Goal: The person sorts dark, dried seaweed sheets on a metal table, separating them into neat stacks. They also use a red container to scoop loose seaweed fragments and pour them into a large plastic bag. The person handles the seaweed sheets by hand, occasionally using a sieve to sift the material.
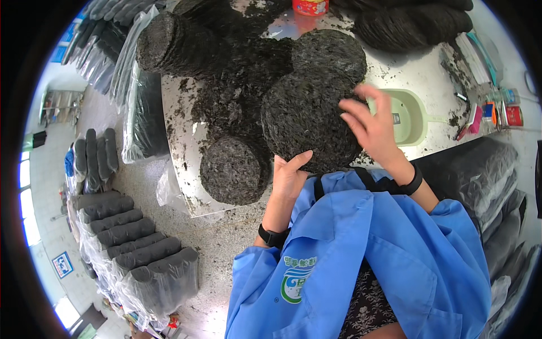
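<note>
A round, dark sheet of dried seaweed lies on top of a pile near the table's front edge. My left hand grips its near edge, thumb on top and the other fingers hidden underneath. At the sheet's right edge is my right hand, fingers bent, apart and slightly blurred. Whether its fingertips touch the sheet I cannot tell. Another stack of round seaweed sheets stands to the left of my left hand. Behind the top sheet, more round seaweed shows.
Seaweed crumbs litter the white table. A pale green plastic basin sits right of my right hand. Tipped seaweed stacks lie at the back left, beside plastic-wrapped bundles. Bagged dark rolls cover the floor at left.
</note>
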Action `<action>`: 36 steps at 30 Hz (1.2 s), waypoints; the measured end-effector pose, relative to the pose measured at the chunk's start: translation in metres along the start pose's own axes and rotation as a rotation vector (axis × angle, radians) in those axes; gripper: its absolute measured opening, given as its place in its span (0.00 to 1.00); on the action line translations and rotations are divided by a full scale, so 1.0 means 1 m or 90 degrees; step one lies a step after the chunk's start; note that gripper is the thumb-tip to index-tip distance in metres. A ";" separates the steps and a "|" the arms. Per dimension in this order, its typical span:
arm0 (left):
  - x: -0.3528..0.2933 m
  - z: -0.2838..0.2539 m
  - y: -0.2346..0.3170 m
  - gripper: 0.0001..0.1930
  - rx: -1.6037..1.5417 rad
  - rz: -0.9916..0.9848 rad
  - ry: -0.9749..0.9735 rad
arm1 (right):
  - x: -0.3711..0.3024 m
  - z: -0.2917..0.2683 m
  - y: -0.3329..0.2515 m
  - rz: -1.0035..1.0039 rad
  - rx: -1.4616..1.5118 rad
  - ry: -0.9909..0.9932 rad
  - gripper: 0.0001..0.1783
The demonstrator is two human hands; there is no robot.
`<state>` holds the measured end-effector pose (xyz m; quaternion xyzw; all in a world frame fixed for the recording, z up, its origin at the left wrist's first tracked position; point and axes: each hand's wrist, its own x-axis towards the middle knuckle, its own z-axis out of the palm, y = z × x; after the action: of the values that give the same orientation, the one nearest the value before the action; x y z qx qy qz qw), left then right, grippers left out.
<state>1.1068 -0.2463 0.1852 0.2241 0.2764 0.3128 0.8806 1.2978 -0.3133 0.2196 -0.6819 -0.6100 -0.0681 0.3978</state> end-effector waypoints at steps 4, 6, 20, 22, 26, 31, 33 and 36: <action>0.003 0.006 -0.013 0.24 0.045 -0.027 -0.008 | -0.001 0.015 -0.010 -0.091 0.189 -0.074 0.08; 0.002 0.013 -0.017 0.24 0.064 -0.027 -0.011 | -0.006 0.017 -0.001 -0.091 0.193 -0.103 0.09; 0.010 0.033 -0.053 0.25 0.038 -0.053 0.055 | -0.022 0.004 0.063 0.291 0.609 -0.295 0.02; 0.008 0.022 -0.061 0.26 0.025 -0.022 0.074 | -0.025 -0.003 0.074 0.428 0.775 -0.270 0.03; -0.007 -0.037 -0.046 0.28 0.084 0.082 0.160 | -0.062 -0.025 0.149 0.478 0.597 -0.164 0.02; -0.063 -0.120 0.032 0.28 0.070 0.261 0.313 | -0.134 -0.037 0.233 0.313 -0.124 -0.310 0.06; -0.079 -0.160 0.058 0.29 0.094 0.277 0.354 | -0.127 -0.035 0.215 0.248 -0.091 -0.332 0.06; -0.082 -0.206 0.075 0.31 0.378 0.255 0.551 | -0.115 -0.006 0.173 0.030 -0.017 -0.334 0.07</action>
<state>0.8922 -0.2028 0.1024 0.3617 0.6405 0.4463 0.5096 1.4252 -0.3960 0.0771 -0.6953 -0.6754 0.1126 0.2186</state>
